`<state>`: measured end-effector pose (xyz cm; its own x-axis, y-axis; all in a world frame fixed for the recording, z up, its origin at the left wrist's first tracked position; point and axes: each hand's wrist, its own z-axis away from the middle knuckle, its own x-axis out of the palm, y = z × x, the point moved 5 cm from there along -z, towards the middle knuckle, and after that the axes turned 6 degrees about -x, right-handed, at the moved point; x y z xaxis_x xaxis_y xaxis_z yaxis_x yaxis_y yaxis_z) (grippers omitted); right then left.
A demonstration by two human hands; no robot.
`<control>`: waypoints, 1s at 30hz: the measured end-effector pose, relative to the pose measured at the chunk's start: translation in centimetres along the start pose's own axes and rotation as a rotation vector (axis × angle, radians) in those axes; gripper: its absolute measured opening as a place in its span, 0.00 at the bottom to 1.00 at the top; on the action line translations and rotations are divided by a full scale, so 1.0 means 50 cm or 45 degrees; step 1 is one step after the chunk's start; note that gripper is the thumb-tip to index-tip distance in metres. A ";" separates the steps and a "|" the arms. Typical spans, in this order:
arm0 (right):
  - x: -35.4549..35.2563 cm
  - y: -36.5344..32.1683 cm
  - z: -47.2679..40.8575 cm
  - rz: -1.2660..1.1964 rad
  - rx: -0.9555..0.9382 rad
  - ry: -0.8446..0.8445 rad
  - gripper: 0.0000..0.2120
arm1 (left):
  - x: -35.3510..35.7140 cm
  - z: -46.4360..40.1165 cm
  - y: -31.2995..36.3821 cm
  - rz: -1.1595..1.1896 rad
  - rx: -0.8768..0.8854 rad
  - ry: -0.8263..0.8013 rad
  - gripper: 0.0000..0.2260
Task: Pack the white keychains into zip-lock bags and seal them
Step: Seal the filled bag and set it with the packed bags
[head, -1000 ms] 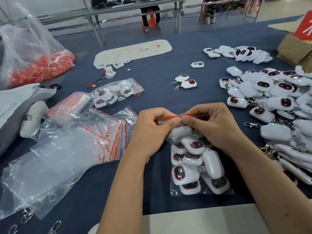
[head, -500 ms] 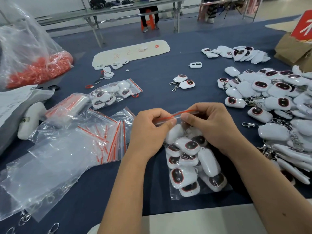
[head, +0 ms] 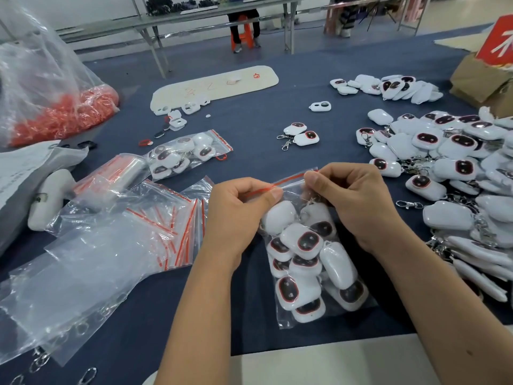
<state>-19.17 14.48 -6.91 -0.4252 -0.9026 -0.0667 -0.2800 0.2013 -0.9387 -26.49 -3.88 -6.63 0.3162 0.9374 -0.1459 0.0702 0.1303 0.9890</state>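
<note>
Fingers point(head: 273, 194) pinching bag point(head: 319, 273), keychains point(head: 449, 162) beside

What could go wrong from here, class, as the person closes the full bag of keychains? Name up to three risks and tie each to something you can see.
1. The left hand and right hand pinch the red zip strip at separate spots; the stretch between may stay unsealed.
2. The keychains bulge close under the strip, so one, or its clasp, could catch in the seal.
3. The zip-lock bag is packed full; pressing could strain the seal open.
</note>
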 end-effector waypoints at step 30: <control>0.116 -0.001 0.007 -0.339 0.308 -0.106 0.11 | -0.026 0.001 -0.004 0.749 -0.318 0.150 0.16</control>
<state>-21.33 9.08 -7.35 -0.2907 -0.9412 0.1724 -0.1555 -0.1313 -0.9791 -26.88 -5.14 -6.62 0.1274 0.9024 0.4117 -0.3100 -0.3581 0.8807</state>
